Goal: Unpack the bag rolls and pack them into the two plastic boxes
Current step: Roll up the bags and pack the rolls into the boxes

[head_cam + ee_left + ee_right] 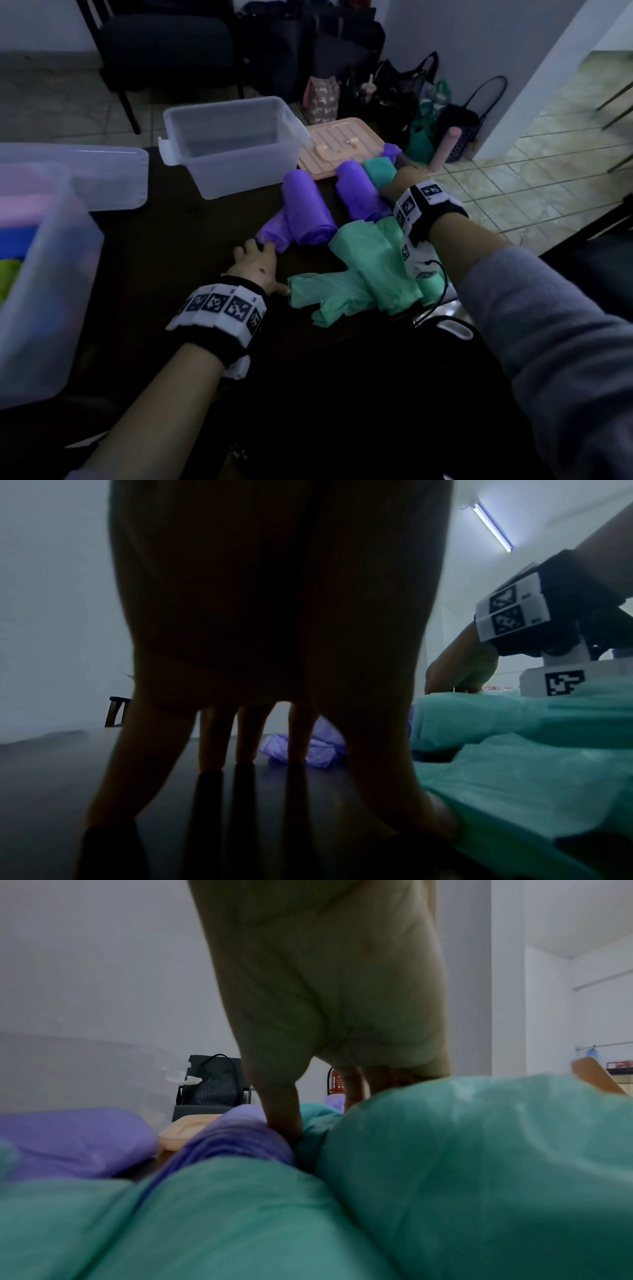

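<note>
Bag rolls lie on the dark table (pixel 191 240). My left hand (pixel 257 263) (pixel 267 669) rests with spread, straight fingers on the table; its fingertips touch the loose end of a purple roll (pixel 308 212) and its thumb touches an unrolled green bag (pixel 363 274) (pixel 514 791). My right hand (pixel 388 185) (pixel 322 1093) grips a green roll (pixel 378 169) (pixel 462 1150), thumb wedged between it and a second purple roll (pixel 359 195) (pixel 236 1139). An empty clear box (pixel 236 144) stands behind. A second clear box (pixel 41 274) at near left holds coloured rolls.
A clear lid (pixel 102 178) lies between the two boxes. A peach lid (pixel 339 144) lies behind the rolls, with another purple roll (pixel 392 150) at its right edge. The table's right edge runs just past my right wrist. Bags and a chair stand on the floor beyond.
</note>
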